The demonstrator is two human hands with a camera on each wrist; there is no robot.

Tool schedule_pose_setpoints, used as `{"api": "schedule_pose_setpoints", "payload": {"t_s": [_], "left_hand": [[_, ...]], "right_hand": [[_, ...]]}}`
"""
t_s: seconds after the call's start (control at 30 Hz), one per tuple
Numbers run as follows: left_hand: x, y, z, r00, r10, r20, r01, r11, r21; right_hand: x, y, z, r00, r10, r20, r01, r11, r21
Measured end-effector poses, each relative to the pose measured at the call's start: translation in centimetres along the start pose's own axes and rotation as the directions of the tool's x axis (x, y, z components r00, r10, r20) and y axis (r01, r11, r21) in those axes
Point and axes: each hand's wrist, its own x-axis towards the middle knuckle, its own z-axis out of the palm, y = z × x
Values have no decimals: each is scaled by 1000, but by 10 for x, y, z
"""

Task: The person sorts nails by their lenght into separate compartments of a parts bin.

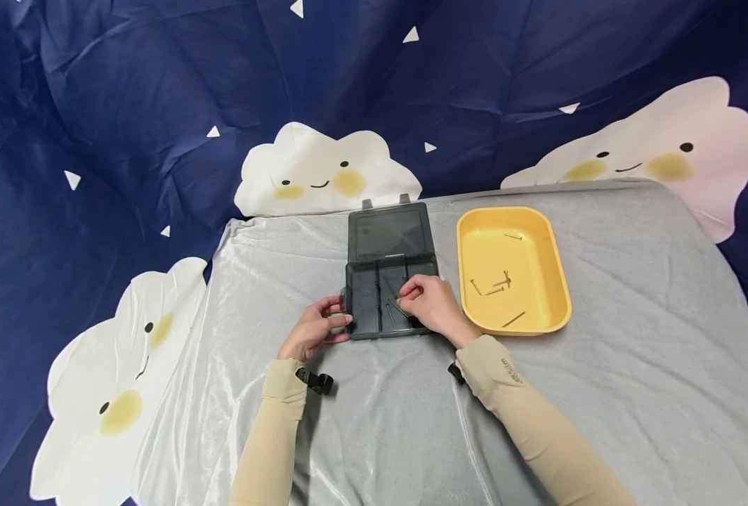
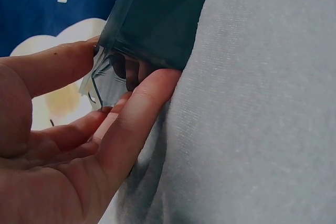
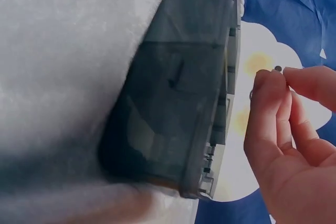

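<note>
A dark translucent compartment box [image 1: 362, 302] lies on the cloth, its lid [image 1: 389, 235] swung back behind it. My left hand [image 1: 313, 328] grips the box's left side, with the thumb along the front corner and the fingers around the edge. Over the middle and right compartments, my right hand [image 1: 432, 305] pinches a screw between thumb and fingertips; only its dark head [image 3: 278, 68] shows clearly in the right wrist view. Inside the middle compartment lie thin screws [image 1: 392, 316], partly overlapped by the right hand in the head view.
To the right of the box stands a yellow tray [image 1: 561, 282] holding several loose screws [image 1: 495, 290]. A grey cloth [image 1: 386, 422] covers the table. Behind it hangs a dark blue curtain [image 1: 475, 84] printed with clouds.
</note>
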Motion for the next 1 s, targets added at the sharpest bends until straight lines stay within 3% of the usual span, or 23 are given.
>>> {"api": "schedule_pose_setpoints", "payload": {"t_s": [0.33, 0.63, 1.0], "left_hand": [[1, 0, 0, 1000, 1, 10, -1, 1000, 6], [0, 0, 0, 1000, -3, 9, 3, 1000, 1], [0, -1, 0, 1000, 3, 12, -3, 1000, 0]], "right_hand": [[-5, -1, -21, 1000, -26, 6, 26, 999, 38], [-13, 0, -51, 995, -88, -53, 90, 995, 32], [-26, 2, -96, 986, -159, -55, 154, 985, -79]]}}
